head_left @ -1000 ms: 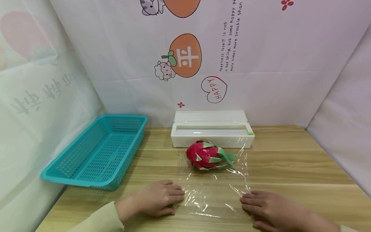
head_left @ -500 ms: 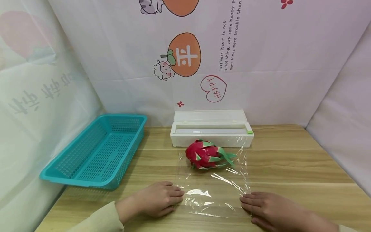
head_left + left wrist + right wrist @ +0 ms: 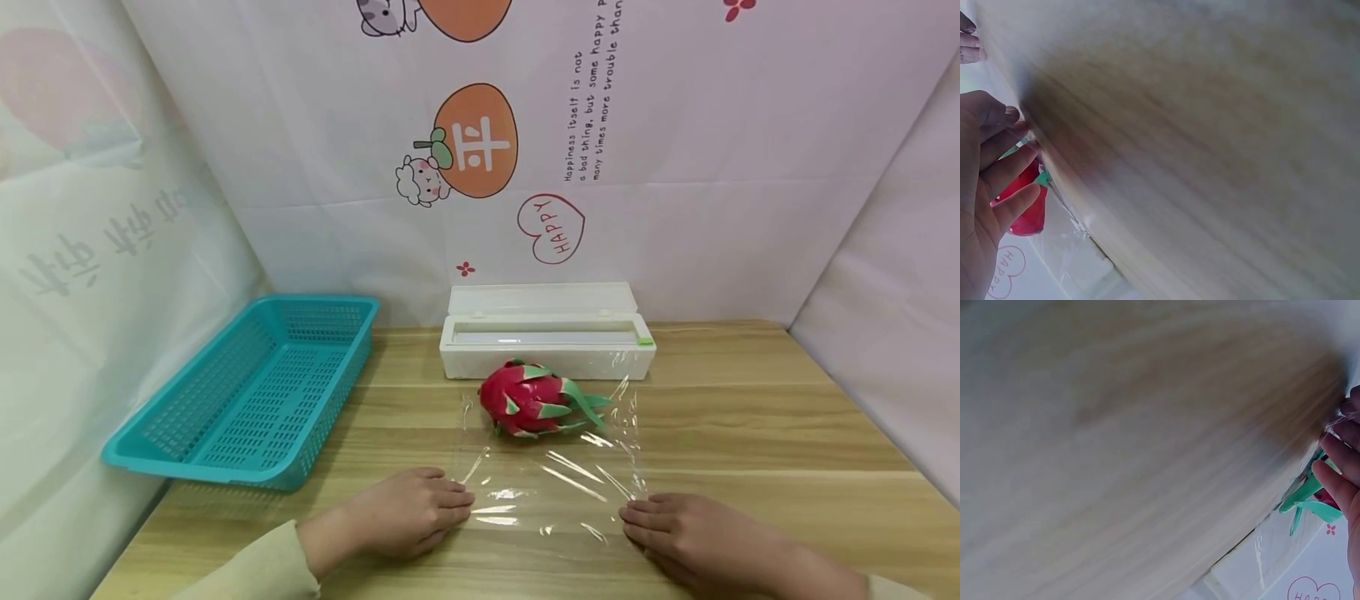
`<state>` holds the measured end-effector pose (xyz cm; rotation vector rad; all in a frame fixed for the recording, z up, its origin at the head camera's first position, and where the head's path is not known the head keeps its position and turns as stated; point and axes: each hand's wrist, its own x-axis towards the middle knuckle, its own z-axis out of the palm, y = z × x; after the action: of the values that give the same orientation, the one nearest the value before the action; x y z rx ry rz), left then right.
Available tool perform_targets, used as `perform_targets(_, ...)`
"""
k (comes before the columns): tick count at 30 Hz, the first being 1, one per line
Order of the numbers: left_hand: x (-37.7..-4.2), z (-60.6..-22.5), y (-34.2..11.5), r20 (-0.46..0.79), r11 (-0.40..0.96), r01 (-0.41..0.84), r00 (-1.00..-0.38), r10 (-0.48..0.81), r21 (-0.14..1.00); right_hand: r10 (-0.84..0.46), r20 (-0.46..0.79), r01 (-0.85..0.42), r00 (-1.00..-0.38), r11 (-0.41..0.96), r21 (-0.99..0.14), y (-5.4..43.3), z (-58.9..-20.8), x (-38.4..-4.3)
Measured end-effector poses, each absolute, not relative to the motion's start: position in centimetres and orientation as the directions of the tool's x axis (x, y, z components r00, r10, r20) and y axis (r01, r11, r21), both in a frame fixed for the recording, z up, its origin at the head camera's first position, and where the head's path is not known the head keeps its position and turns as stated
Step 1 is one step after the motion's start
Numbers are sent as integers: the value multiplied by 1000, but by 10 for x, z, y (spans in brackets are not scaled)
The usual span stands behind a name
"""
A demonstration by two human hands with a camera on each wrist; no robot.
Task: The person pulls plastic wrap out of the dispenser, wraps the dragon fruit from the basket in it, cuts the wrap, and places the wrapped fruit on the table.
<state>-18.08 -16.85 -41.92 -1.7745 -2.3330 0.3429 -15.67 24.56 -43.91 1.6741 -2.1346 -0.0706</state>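
A sheet of clear plastic wrap (image 3: 551,487) runs over the wooden table from a white dispenser box toward the near edge. On its far part lies a dragon fruit (image 3: 528,400), red with green leaf tips pointing right. My left hand (image 3: 416,512) pinches the sheet's near left corner between thumb and fingertips. Opposite it, my right hand (image 3: 693,537) pinches the near right corner. In the left wrist view the thumb meets the index finger on the film, the other fingers (image 3: 1013,172) spread. The right wrist view shows film at the right thumb and fingertips.
Behind the fruit stands the white wrap dispenser box (image 3: 547,363), its lid (image 3: 543,297) raised, a green slider (image 3: 645,341) at its right end. A teal plastic basket (image 3: 318,437) sits at the left. White printed cloth (image 3: 337,150) encloses the back and sides.
Both thumbs have drawn in under the fingers at the wrap's near corners. Creases and glints on the film have shifted. The dragon fruit, box and basket stay put.
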Motion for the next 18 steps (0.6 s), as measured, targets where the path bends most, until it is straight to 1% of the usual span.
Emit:
perform_targets(7, -184, -416, -170, 40, 269, 922, -268, 963, -280, -923, 366, -927, -119, 236, 293, 245, -439, -163)
perform_targets(9, -184, -414, -171, 61, 270, 923, -263, 963, -274, -915, 388, -931, -109, 231, 283, 245, -438, -165)
perform_targets(14, -184, -408, -171, 134, 264, 917, -233, 963, -300, -894, 439, -942, -87, 217, 255, 244, -436, -168)
perform_targets(18, -185, -404, -172, 177, 280, 910, -234, 956, -306, -870, 490, -936, -61, 221, 274, 244, -433, -171)
